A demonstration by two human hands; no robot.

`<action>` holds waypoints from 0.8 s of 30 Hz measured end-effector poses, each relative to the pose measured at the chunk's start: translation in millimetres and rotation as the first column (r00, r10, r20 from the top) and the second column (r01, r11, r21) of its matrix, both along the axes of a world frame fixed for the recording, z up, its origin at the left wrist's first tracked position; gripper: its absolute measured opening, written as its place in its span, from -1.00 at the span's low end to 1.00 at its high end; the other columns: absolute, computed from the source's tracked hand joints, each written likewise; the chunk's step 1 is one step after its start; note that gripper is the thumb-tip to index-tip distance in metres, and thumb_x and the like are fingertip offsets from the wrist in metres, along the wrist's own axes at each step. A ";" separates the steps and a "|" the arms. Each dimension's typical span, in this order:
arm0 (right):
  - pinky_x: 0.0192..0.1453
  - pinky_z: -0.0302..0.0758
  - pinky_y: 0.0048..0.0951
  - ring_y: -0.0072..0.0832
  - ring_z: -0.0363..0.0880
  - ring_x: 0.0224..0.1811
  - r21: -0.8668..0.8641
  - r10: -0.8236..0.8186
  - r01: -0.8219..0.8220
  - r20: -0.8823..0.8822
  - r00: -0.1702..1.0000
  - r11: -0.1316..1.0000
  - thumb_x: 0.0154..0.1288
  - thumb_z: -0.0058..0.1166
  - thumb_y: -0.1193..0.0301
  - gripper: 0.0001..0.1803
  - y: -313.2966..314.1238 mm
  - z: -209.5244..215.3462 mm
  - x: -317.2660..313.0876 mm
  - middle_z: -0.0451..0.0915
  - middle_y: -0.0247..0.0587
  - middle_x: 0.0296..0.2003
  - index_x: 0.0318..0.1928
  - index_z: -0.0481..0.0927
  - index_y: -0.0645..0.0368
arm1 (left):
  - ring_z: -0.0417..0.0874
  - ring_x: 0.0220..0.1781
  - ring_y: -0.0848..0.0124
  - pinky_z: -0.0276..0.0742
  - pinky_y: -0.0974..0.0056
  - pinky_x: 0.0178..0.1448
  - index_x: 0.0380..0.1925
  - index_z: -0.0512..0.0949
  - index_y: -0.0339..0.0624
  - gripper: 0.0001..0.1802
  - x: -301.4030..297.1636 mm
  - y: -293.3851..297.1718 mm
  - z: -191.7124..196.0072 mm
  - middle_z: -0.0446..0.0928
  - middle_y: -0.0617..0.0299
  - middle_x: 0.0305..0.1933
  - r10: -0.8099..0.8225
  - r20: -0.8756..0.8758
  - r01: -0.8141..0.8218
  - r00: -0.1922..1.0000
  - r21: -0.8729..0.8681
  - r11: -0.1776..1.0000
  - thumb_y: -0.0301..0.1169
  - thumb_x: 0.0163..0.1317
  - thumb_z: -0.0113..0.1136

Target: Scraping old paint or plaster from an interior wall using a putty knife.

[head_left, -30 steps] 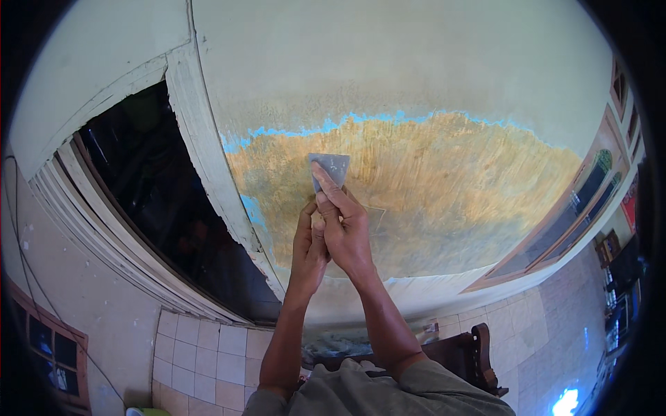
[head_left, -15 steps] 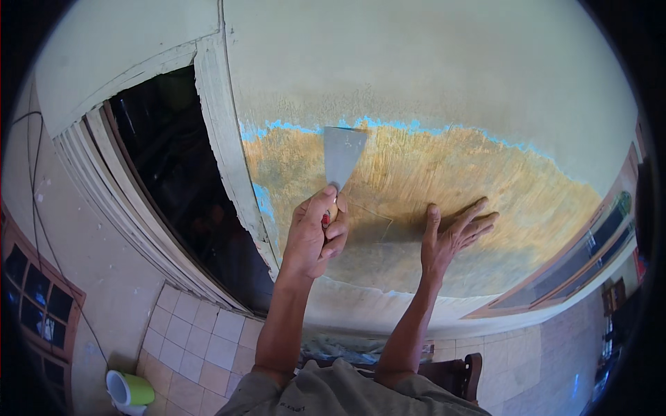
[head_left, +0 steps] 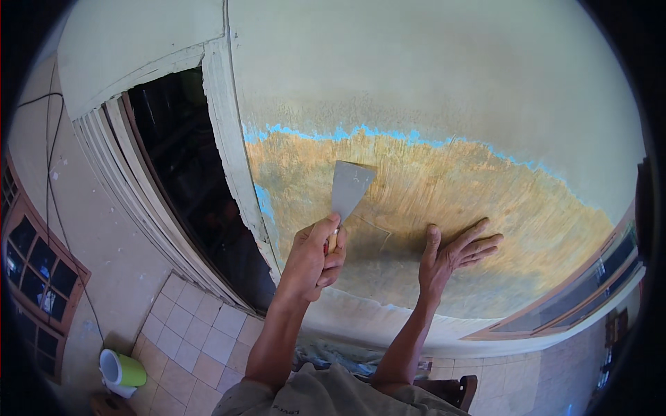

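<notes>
My left hand (head_left: 316, 256) is wrapped round the wooden handle of a paint scraper (head_left: 352, 186), thumb up along it. The wide grey blade points upward over the bare tan patch (head_left: 409, 184) of the wall, its edge below the ragged blue line of old paint (head_left: 361, 132). I cannot tell whether the blade touches the wall. My right hand (head_left: 451, 258) lies with fingers spread against the stripped patch, to the right of the scraper, holding nothing. Above the blue line the wall (head_left: 430, 62) keeps its pale, greyish paint.
A chipped white frame (head_left: 232, 139) borders a dark opening on the left. A window (head_left: 562, 291) sits low on the right. A green and white bucket (head_left: 125, 369) stands on the tiled floor (head_left: 184, 333). Dark wooden furniture (head_left: 451, 392) is close by at the lower right.
The scraper and my left hand have come down, away from the blue paint edge. My right hand stays spread on the wall, and the view has shifted slightly.
</notes>
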State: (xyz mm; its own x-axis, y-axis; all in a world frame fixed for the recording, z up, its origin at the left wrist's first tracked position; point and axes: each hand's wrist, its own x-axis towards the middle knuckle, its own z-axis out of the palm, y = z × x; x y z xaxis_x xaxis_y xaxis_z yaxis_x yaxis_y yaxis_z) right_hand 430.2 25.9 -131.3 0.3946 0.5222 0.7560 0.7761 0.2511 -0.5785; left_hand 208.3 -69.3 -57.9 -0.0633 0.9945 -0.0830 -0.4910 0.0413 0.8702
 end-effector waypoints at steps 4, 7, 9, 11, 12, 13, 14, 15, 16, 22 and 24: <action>0.57 -0.45 0.46 0.28 -0.63 0.65 0.034 -0.026 0.026 0.010 1.000 0.999 0.36 -0.13 -0.45 0.16 4.1 -5.2 4.1 -0.59 0.18 0.63 0.67 -0.29 -0.12 | 0.01 -0.86 0.64 -0.12 0.43 -0.80 -0.45 0.37 -0.02 -0.55 -10.9 2.8 26.9 0.13 0.47 -0.73 -0.051 0.027 0.051 0.998 -0.007 0.999 0.02 0.56 -0.06; 0.57 -0.45 0.46 0.29 -0.62 0.65 0.026 -0.024 0.024 -0.005 1.000 0.999 0.36 -0.13 -0.45 0.16 3.4 -2.8 2.6 -0.59 0.19 0.63 0.67 -0.29 -0.13 | 0.00 -0.86 0.67 -0.11 0.46 -0.82 -0.46 0.37 -0.01 -0.54 -14.3 2.6 35.6 0.12 0.48 -0.73 -0.108 0.043 0.103 0.993 0.114 0.988 0.03 0.57 -0.07; 0.57 -0.45 0.45 0.30 -0.62 0.65 0.019 -0.026 0.026 -0.006 1.000 0.999 0.36 -0.14 -0.45 0.15 2.1 -3.7 4.3 -0.59 0.19 0.63 0.67 -0.29 -0.13 | 0.02 -0.86 0.66 -0.11 0.44 -0.81 -0.44 0.38 -0.03 -0.55 -12.2 0.0 14.1 0.12 0.48 -0.73 -0.128 0.040 0.124 0.991 0.082 0.989 0.03 0.55 -0.04; 0.57 -0.48 0.44 0.31 -0.65 0.64 0.024 -0.017 0.017 -0.002 1.000 1.000 0.36 -0.13 -0.45 0.17 2.3 -3.1 3.9 -0.59 0.24 0.62 0.67 -0.29 -0.08 | 0.04 -0.85 0.66 -0.13 0.42 -0.80 -0.43 0.38 -0.04 -0.55 -11.4 -2.6 7.3 0.12 0.47 -0.72 -0.140 0.040 0.137 0.989 0.070 0.988 0.04 0.52 -0.01; 0.57 -0.51 0.43 0.33 -0.68 0.64 0.026 -0.010 0.009 0.005 1.000 1.000 0.36 -0.13 -0.44 0.18 3.1 -2.4 3.0 -0.59 0.28 0.61 0.67 -0.29 -0.03 | 0.04 -0.85 0.66 -0.13 0.42 -0.80 -0.43 0.38 -0.04 -0.55 -15.1 0.1 10.6 0.12 0.47 -0.72 -0.140 0.038 0.137 0.989 0.072 0.988 0.04 0.52 -0.01; 0.57 -0.51 0.43 0.33 -0.68 0.64 0.021 -0.010 0.010 0.007 1.000 1.000 0.36 -0.13 -0.44 0.18 2.9 -3.0 2.6 -0.59 0.28 0.61 0.67 -0.29 -0.03 | 0.04 -0.85 0.66 -0.13 0.42 -0.80 -0.43 0.38 -0.04 -0.55 -19.1 1.1 17.0 0.12 0.47 -0.72 -0.173 0.061 0.168 0.983 0.074 0.983 0.04 0.52 -0.02; 0.57 -0.49 0.43 0.32 -0.65 0.64 0.029 -0.016 0.016 0.003 1.000 0.999 0.37 -0.13 -0.44 0.16 3.6 -2.7 1.7 -0.59 0.24 0.62 0.67 -0.29 -0.07 | 0.04 -0.85 0.66 -0.13 0.42 -0.80 -0.43 0.38 -0.04 -0.55 -22.1 2.1 22.9 0.12 0.47 -0.72 -0.206 0.085 0.199 0.975 0.078 0.977 0.04 0.52 -0.02; 0.58 -0.47 0.43 0.31 -0.62 0.65 0.036 -0.023 0.023 -0.001 1.000 0.999 0.37 -0.14 -0.44 0.14 3.8 -2.9 0.8 -0.58 0.21 0.62 0.67 -0.28 -0.12 | 0.04 -0.85 0.66 -0.13 0.42 -0.80 -0.43 0.38 -0.04 -0.55 -22.5 2.9 28.3 0.12 0.47 -0.72 -0.206 0.089 0.200 0.975 0.073 0.977 0.04 0.52 -0.02; 0.58 -0.47 0.43 0.31 -0.62 0.65 0.031 -0.024 0.024 0.001 1.000 0.999 0.37 -0.14 -0.44 0.14 5.4 -4.1 0.7 -0.58 0.21 0.62 0.67 -0.28 -0.12 | 0.03 -0.85 0.66 -0.13 0.42 -0.80 -0.44 0.38 -0.04 -0.55 -21.4 5.3 33.3 0.12 0.47 -0.72 -0.183 0.060 0.176 0.981 0.101 0.979 0.03 0.53 -0.03; 0.58 -0.47 0.41 0.30 -0.62 0.65 0.020 -0.024 0.024 0.002 1.000 1.000 0.37 -0.13 -0.44 0.15 8.7 -8.4 -1.9 -0.57 0.22 0.62 0.67 -0.28 -0.11 | -0.01 -0.88 0.67 -0.09 0.48 -0.84 -0.48 0.38 -0.03 -0.54 -26.3 4.8 13.5 0.13 0.48 -0.75 -0.182 0.098 0.178 0.978 0.047 0.983 -0.02 0.57 -0.07; 0.59 -0.49 0.40 0.30 -0.63 0.65 0.023 -0.022 0.022 0.004 1.000 0.999 0.37 -0.12 -0.43 0.15 9.2 -7.3 -4.0 -0.58 0.23 0.62 0.67 -0.28 -0.11 | -0.01 -0.87 0.67 -0.09 0.48 -0.84 -0.49 0.38 -0.03 -0.54 -34.4 3.0 13.0 0.12 0.48 -0.75 -0.210 0.136 0.202 0.968 0.071 0.977 -0.01 0.57 -0.06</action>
